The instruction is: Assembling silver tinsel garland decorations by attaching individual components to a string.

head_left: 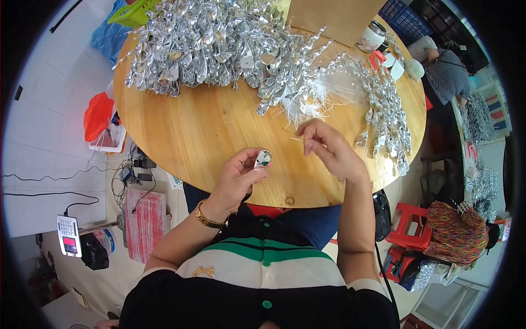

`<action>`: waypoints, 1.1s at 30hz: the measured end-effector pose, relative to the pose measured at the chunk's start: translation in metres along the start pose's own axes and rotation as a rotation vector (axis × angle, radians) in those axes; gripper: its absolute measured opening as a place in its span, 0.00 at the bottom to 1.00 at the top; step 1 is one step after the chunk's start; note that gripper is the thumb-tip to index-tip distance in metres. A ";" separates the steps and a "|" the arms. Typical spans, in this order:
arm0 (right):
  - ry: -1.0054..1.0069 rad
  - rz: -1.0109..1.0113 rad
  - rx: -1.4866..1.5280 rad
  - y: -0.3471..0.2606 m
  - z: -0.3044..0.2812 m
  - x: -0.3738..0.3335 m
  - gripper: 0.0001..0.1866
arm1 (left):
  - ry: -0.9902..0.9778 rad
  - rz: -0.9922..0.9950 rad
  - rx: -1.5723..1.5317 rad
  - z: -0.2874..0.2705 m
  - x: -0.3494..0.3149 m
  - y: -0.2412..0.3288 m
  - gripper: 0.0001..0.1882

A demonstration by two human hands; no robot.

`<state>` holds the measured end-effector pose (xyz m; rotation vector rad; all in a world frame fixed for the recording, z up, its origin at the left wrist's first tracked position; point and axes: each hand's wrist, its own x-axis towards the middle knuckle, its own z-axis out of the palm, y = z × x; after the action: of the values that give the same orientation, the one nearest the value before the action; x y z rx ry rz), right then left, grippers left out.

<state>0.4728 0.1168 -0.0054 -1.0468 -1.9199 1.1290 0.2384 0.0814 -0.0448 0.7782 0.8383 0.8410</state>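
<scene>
My left hand (241,175), with a gold watch at the wrist, pinches a small shiny silver teardrop-shaped piece (263,158) between thumb and fingers. The piece mirrors some green. To its right and slightly higher, my right hand (329,148) is raised over the table with fingers curled and thumb drawn in. A thin pale strand (295,139) shows by its fingertips; whether they grip it cannot be made out. Just beyond lies a loose tuft of white strings (308,104). A big heap of silver mirrored pieces (197,46) covers the far left of the round wooden table (186,126).
More strung silver pieces (386,112) hang along the table's right side. At the back stand a cardboard box (334,19), a jar (372,35) and a green basket (133,12). Two people sit to the right, near a red stool (410,226). Cables (134,170) lie at left.
</scene>
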 end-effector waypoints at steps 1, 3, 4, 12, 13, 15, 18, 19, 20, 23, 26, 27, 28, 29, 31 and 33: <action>0.000 0.055 0.135 -0.004 0.004 -0.002 0.02 | -0.002 0.002 -0.001 0.002 0.001 0.001 0.21; 0.029 0.029 0.100 -0.014 0.022 -0.007 0.03 | 0.027 0.038 0.029 0.005 0.000 0.002 0.20; 0.066 0.004 0.064 -0.018 0.032 -0.010 0.04 | 0.029 0.039 0.029 0.006 0.000 0.002 0.20; 0.332 0.016 0.372 -0.001 0.078 -0.020 0.04 | -0.004 0.078 0.002 0.009 -0.001 0.004 0.18; 0.384 0.009 0.438 -0.001 0.080 -0.020 0.04 | -0.003 0.080 0.002 0.009 -0.001 0.004 0.18; 0.377 0.018 0.443 0.001 0.081 -0.022 0.04 | 0.011 0.067 -0.008 0.008 0.000 0.004 0.18; 0.383 0.046 0.475 -0.003 0.086 -0.026 0.04 | 0.011 0.022 -0.020 0.003 0.000 0.003 0.17; 0.394 0.062 0.502 -0.005 0.088 -0.026 0.04 | 0.011 0.022 -0.020 0.003 0.000 0.003 0.17; 0.395 0.062 0.502 -0.006 0.090 -0.026 0.04 | 0.003 0.048 -0.026 0.004 -0.001 0.003 0.17; 0.425 0.060 0.511 -0.006 0.093 -0.024 0.03 | 0.006 0.074 -0.033 0.005 -0.002 0.003 0.17; 0.458 0.077 0.524 -0.008 0.093 -0.024 0.04 | 0.013 0.102 -0.023 0.006 0.000 0.002 0.18; 0.467 0.089 0.539 -0.009 0.094 -0.025 0.04 | 0.007 0.132 -0.011 0.005 0.000 0.000 0.18; 0.477 0.100 0.553 -0.010 0.093 -0.025 0.04 | 0.006 0.132 -0.011 0.005 0.001 -0.001 0.18; 0.478 0.100 0.553 -0.010 0.093 -0.025 0.04 | 0.007 0.136 -0.007 0.004 0.001 -0.002 0.18; 0.485 0.099 0.575 -0.010 0.093 -0.025 0.04 | 0.008 0.140 -0.004 0.004 0.001 -0.001 0.18; 0.489 0.095 0.566 -0.012 0.093 -0.024 0.04 | 0.012 0.097 -0.020 0.005 0.000 0.003 0.18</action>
<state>0.4029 0.0578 -0.0358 -0.9782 -1.0906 1.2293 0.2417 0.0814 -0.0399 0.8016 0.8062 0.9395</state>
